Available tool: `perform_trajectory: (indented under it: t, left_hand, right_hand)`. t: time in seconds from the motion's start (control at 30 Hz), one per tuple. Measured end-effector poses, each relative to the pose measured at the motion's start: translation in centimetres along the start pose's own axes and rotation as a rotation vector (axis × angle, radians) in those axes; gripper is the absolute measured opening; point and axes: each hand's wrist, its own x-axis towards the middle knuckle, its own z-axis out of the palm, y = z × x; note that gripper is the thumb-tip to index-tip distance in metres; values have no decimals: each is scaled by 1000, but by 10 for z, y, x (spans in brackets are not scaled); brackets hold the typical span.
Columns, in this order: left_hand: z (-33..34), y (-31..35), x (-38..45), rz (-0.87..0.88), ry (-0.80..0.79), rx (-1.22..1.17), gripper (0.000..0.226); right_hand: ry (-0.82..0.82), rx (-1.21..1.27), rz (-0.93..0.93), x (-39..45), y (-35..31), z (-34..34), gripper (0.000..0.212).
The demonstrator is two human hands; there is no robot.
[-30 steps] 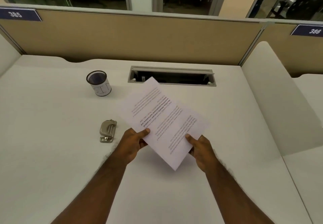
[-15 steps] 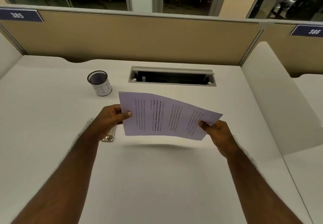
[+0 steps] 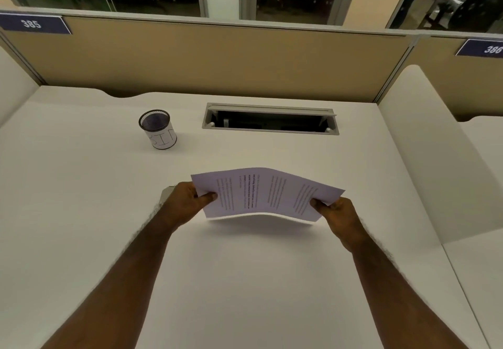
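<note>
A printed white sheet of paper point(image 3: 265, 193) hangs a little above the white desk point(image 3: 245, 280), turned sideways and bowed upward in the middle. My left hand point(image 3: 187, 203) pinches its left edge, thumb on top. My right hand point(image 3: 336, 211) pinches its right edge the same way. A metal hole punch point(image 3: 166, 193) lies on the desk behind my left hand, almost wholly hidden by it.
A black mesh pen cup point(image 3: 158, 128) with a white label stands at the back left. An open cable slot point(image 3: 270, 119) is cut into the desk at the back. Tan partition panels point(image 3: 217, 57) close the rear; a white divider point(image 3: 424, 158) rises on the right.
The sheet has turned from a diagonal hold to sideways. My hands moved apart to its two short edges, and the paper now bows upward, lower and flatter than half a second ago.
</note>
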Motion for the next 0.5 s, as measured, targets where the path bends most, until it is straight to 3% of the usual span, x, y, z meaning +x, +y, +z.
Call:
perform_trajectory:
  t: [0.17,0.33,0.4,0.5]
  left_hand:
    - [7,-7,-4,-6,7,-64,16]
    - [20,-15,-10,-133,94,-440,24]
    - [38,-19,-18,-230,121,-665,28]
    - [67,-22,-33,-321,108,-894,28]
  right_hand:
    - [80,15,18,6,6,1,27]
    - [294,34,191,-1,14,24,83]
    - [189,91,363,-7,22,41,98]
    - [-20,263,492,-12,24,62,72]
